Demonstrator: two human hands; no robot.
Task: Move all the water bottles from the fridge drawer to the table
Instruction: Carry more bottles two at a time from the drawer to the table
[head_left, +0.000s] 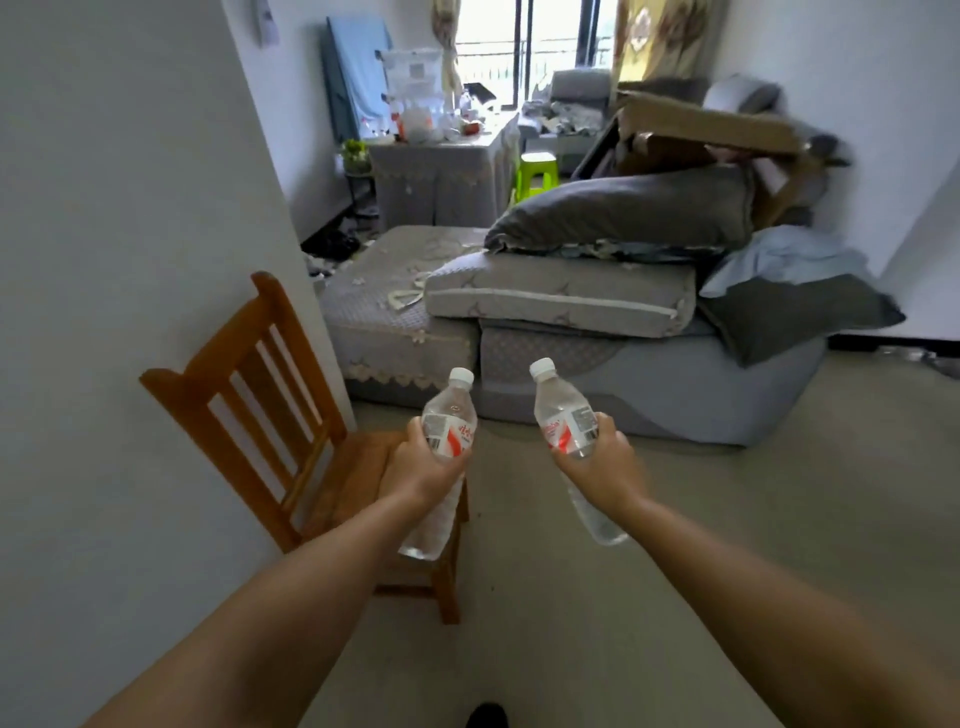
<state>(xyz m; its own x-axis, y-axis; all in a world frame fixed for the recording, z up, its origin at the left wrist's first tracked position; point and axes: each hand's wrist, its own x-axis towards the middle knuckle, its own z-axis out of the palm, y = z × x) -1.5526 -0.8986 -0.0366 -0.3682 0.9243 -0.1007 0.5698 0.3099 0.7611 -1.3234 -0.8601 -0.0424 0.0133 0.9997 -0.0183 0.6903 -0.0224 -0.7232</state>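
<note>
Both arms were stretched out ahead of me over the pale floor (675, 545). My left hand (418, 475) held one water bottle (448, 415) around its middle, fingers (415, 431) curled about the label, white cap tilted toward 1 o'clock, clear base sticking out below my wrist. My right hand (602, 465) held a second water bottle (563, 421) the same way, fingers wrapped about its labelled waist, cap leaning toward 11 o'clock, base poking out below the hand toward 5 o'clock. The two bottles were near each other but apart, caps level.

At 9 o'clock from my left hand stood a wooden chair (260, 395), its slatted back against the white wall (130, 208); my left hand and bottle hung over its seat edge. Straight ahead at 12 o'clock lay a grey sofa base (649, 395) with loose seat cushions (561, 296) stacked on it and a dark grey pillow (623, 213) on top. A blue cloth and dark blanket (789, 306) were heaped at its 3 o'clock end. Further off at 12 o'clock was the cloth-draped desk (441, 176), its top crowded with small items, blurred. A green plastic stool (537, 174) stood just beside it, at its 3 o'clock side. Flattened cardboard (701, 130) leaned behind the pillow. A dark shoe tip (485, 716) showed at 6 o'clock.
</note>
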